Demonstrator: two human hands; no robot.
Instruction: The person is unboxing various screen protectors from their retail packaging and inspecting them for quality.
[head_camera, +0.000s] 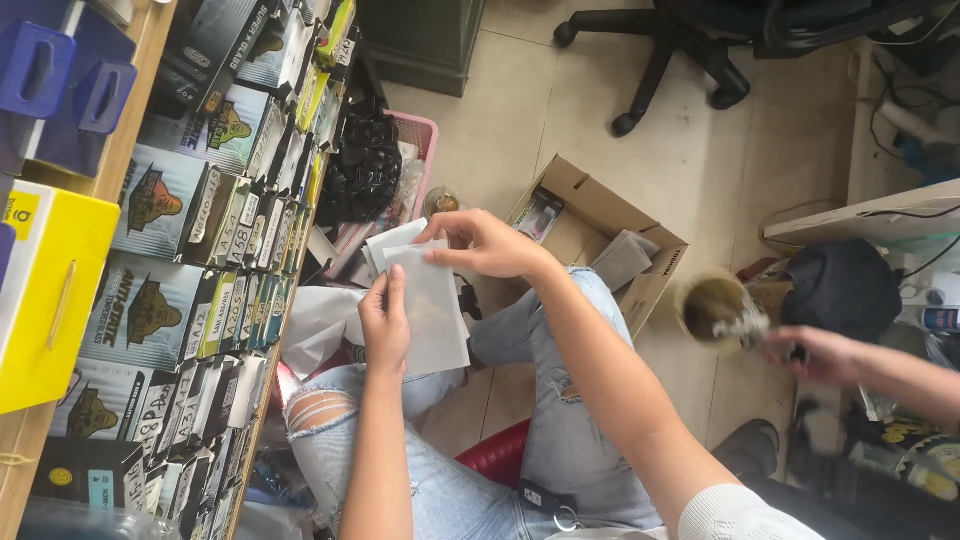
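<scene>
Head view: both hands, left and right, pinch white packets between them above the lap.

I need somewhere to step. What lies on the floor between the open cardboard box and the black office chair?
In the head view, only bare tiled floor lies between the cardboard box and the office chair.

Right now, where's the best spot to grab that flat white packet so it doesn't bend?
Probably its edges, as now: the left hand pinches the white packet's left edge and the right hand its top edge. It is thin and flat, so edge grips from two sides keep it straight.
</scene>
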